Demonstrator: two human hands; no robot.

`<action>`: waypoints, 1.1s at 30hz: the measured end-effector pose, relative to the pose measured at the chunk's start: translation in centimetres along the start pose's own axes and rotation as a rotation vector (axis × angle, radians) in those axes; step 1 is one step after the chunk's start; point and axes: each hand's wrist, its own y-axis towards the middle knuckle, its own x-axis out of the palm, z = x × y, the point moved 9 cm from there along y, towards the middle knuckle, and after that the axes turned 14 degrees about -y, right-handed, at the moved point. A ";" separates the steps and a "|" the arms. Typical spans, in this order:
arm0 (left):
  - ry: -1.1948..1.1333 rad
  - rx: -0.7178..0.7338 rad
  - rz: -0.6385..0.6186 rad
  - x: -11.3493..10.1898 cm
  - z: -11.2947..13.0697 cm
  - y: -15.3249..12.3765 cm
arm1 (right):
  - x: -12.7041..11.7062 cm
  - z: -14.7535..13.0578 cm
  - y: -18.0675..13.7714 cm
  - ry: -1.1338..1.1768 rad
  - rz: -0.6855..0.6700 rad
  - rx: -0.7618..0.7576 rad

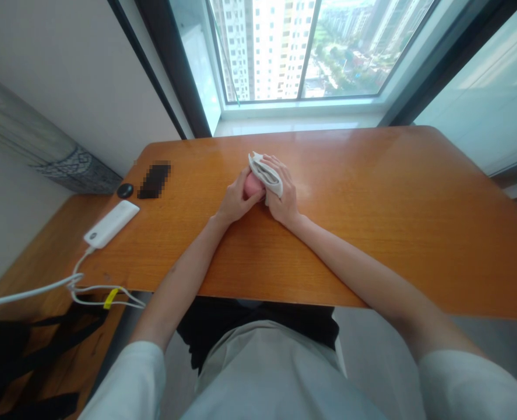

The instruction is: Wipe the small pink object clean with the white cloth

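Over the middle of the wooden table, my two hands meet around a small rounded pink object whose kind I cannot make out. My left hand grips it from the left, thumb along its near side. A folded whitish cloth is in my right hand, pressed against the pink object's right side. The fingers of my right hand curl over the cloth's far side. Much of the pink object is hidden by the cloth and fingers.
On the table's left lie a white power bank with a white cable, a round black object and a blurred-out dark object. Black straps lie at lower left. Behind the table is a window.
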 end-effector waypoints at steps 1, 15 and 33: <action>0.009 -0.007 -0.004 0.0 0.0 0.0 | 0.1 0.6 0.1 0.014 0.007 0.052; 0.037 -0.029 -0.006 0.1 0.0 0.1 | 0.1 1.6 0.3 0.049 0.022 0.159; 0.010 -0.011 0.019 -0.1 -0.6 -0.2 | -0.1 -1.3 -0.4 -0.065 -0.038 -0.060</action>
